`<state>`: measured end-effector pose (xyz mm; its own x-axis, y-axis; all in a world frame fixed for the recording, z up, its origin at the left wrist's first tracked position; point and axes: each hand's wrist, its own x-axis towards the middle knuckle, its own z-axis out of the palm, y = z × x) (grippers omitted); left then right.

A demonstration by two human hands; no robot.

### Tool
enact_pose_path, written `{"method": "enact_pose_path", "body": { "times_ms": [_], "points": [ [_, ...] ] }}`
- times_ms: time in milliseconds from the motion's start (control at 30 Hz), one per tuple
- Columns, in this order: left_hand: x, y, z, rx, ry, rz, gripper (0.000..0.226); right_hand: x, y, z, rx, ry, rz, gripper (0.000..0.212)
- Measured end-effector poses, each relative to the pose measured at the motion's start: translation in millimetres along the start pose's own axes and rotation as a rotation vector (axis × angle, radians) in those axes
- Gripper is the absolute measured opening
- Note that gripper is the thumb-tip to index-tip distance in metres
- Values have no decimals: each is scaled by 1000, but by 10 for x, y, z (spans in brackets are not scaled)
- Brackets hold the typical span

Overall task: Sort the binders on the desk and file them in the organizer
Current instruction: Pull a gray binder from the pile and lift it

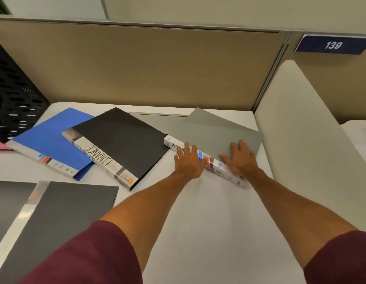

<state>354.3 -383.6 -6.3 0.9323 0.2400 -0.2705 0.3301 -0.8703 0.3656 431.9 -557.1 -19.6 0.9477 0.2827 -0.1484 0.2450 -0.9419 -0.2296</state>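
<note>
while left hand (188, 163) and right hand (242, 160) press the grey binder (216, 129), their fingers (237, 146) lie straight.

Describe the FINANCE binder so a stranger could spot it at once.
Start at the tan partition behind the desk. Three binders lie in a row below it; the FINANCE binder is the middle one, overlapping the blue binder on its left, with the grey binder to its right. It alone is black, its spine handwritten FINANCE.

Blue binder (53, 140), black FINANCE binder (120, 140) and grey binder (215, 132) lie flat side by side; dark binder (71, 212) nearer; perforated black organizer (12, 99) far left.
</note>
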Motion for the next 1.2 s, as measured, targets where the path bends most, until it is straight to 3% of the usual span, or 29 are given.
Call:
{"method": "enact_pose_path", "body": {
  "times_ms": [267, 500, 667, 800, 933, 1033, 1200],
  "points": [
    [98, 31, 115, -151, 151, -80, 66, 369, 86, -75, -29, 64, -3, 72],
    [226, 25, 71, -309, 157, -182, 70, 545, 41, -56, 5, -25, 44, 81],
    [268, 27, 8, -554, 259, -287, 83, 634, 124, -137, 35, 123, 68, 79],
    [282, 70, -54, -843, 304, -571, 80, 741, 194, -181, 166, -84, 214, 99],
    [329, 35, -99, -950, 278, -697, 65, 786, 212, -155, 135, -156, 293, 111],
    [356, -94, -134, -1088, 257, -721, 56, 768, 257, -139, 238, -204, 386, 118],
    [322, -237, -178, -1409, 281, -659, 42, 646, 271, -188, 627, -234, 425, 109]
  ]
}}
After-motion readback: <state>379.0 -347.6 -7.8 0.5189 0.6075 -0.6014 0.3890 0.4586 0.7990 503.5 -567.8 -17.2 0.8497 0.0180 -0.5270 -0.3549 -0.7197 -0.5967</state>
